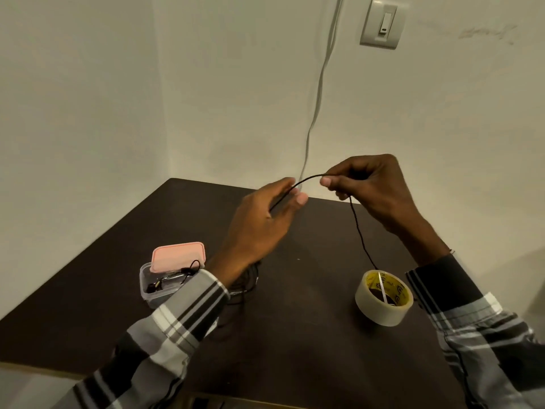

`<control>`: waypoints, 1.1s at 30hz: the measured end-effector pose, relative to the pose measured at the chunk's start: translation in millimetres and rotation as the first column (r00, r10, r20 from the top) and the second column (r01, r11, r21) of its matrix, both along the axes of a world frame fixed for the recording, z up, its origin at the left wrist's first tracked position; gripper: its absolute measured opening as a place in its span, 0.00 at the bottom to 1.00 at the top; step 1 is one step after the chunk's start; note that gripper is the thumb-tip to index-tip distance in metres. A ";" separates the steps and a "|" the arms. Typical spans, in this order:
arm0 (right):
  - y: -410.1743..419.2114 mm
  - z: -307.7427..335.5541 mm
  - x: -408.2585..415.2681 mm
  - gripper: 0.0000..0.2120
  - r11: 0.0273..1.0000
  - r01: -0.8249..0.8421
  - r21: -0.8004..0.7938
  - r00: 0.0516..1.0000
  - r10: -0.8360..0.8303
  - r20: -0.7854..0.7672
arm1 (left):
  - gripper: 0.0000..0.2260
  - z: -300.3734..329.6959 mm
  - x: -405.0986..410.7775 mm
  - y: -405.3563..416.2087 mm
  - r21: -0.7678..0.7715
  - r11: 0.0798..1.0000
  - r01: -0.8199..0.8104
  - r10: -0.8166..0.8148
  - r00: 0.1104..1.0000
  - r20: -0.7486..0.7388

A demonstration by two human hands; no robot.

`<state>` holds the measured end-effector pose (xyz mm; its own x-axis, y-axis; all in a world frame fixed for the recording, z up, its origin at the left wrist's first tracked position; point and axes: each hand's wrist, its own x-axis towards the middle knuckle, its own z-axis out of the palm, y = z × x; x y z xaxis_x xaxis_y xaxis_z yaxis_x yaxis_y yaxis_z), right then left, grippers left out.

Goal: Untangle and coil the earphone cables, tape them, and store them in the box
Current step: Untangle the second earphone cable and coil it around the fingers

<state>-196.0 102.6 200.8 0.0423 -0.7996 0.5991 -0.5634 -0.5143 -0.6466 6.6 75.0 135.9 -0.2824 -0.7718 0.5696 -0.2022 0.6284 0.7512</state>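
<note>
Two hands are raised above a dark brown table (pixel 295 335), holding a thin black earphone cable (pixel 358 228) between them. The right hand (pixel 374 190), on the right side of the view, is held highest, its back turned up and its fingers curled inward; thumb and forefinger pinch the cable at the top of a small arch. From that pinch the cable hangs down in a loose curve toward the table, ending near a roll of clear packing tape with a yellow printed core (pixel 383 298) that stands on its flat side. The left hand (pixel 265 225) sits slightly lower and just beside the right, palm turned inward. Its fingers are gently bent, and the cable runs between thumb and fingers, lightly gripped. Both forearms wear sleeves of a grey, black and white striped shirt.

Below the left wrist, more dark cable lies in a tangle (pixel 244 287) on the table, hard to make out against the dark surface. To the left stands a small clear plastic box (pixel 156 290) holding another black earphone, with a pink lid (pixel 177 256) resting tilted across its far edge.

The table fits into a corner of plain cream walls. A pale cord (pixel 318 93) runs down the wall to the table's back edge, and a beige wall switch (pixel 382 23) sits high on the right.
</note>
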 end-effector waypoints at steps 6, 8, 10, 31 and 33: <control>4.9 -2.8 -7.0 0.07 0.999 -0.019 0.038 1.000 0.020 -0.019 | 0.09 20.1 -13.4 7.7 -0.133 0.986 -0.098 0.069 0.976 -0.208; 7.0 -3.5 -22.6 0.07 0.998 0.037 0.043 0.999 -0.037 -0.005 | 0.12 17.1 -3.2 0.0 -0.076 0.987 -0.141 0.112 0.948 -0.299; 8.9 -6.3 -38.7 0.06 0.994 0.100 0.041 0.994 -0.102 0.036 | 0.12 12.3 9.5 -7.7 -0.018 0.979 -0.203 0.185 0.921 -0.344; 11.9 -44.9 -3.3 0.07 0.961 -0.134 0.241 0.979 0.091 0.180 | 0.11 -4.4 -24.8 12.6 -0.145 0.988 -0.062 0.073 0.995 0.074; 14.7 -47.3 -8.5 0.07 0.952 -0.152 0.267 0.968 0.088 0.237 | 0.08 -3.3 -22.9 9.1 -0.126 0.989 -0.078 0.087 0.994 0.065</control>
